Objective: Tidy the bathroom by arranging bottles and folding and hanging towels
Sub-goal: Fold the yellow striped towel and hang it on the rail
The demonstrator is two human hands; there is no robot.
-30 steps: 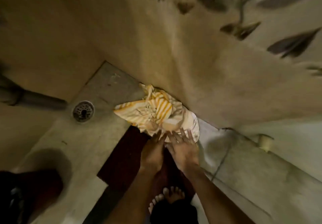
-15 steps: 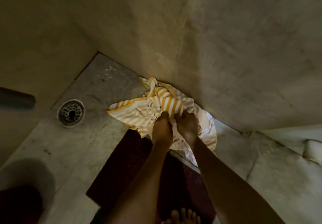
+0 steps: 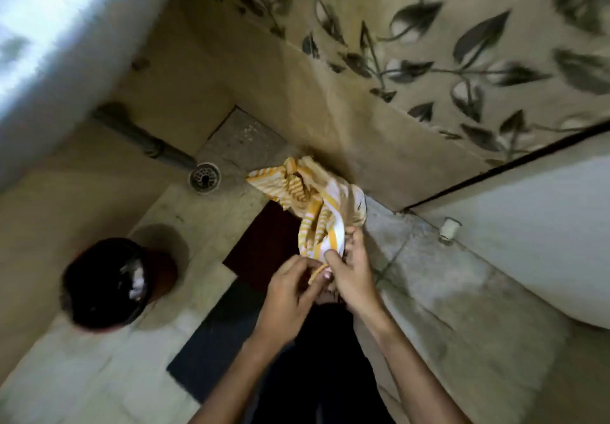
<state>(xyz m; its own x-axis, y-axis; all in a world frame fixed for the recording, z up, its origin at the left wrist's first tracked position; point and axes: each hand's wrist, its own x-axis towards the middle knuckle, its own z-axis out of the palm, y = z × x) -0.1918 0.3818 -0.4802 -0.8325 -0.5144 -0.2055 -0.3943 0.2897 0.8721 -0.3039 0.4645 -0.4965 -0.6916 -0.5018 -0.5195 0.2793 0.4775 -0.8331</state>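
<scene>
A yellow-and-white striped towel (image 3: 310, 199) hangs crumpled in front of me, lifted off the floor near the wall's foot. My right hand (image 3: 350, 268) grips its lower bunched end. My left hand (image 3: 290, 288) pinches an edge of the same towel right beside the right hand. The far part of the towel droops toward the floor corner. No bottles are in view.
A round floor drain (image 3: 204, 178) sits left of the towel, with a grey pipe (image 3: 145, 141) behind it. A dark red mat (image 3: 260, 242) lies under the towel. A dark bin (image 3: 105, 281) stands at left. A white toilet (image 3: 528, 225) fills the right.
Both hands closed on the towel on the floor and have lifted it up toward me; the view has pulled back and tilted up.
</scene>
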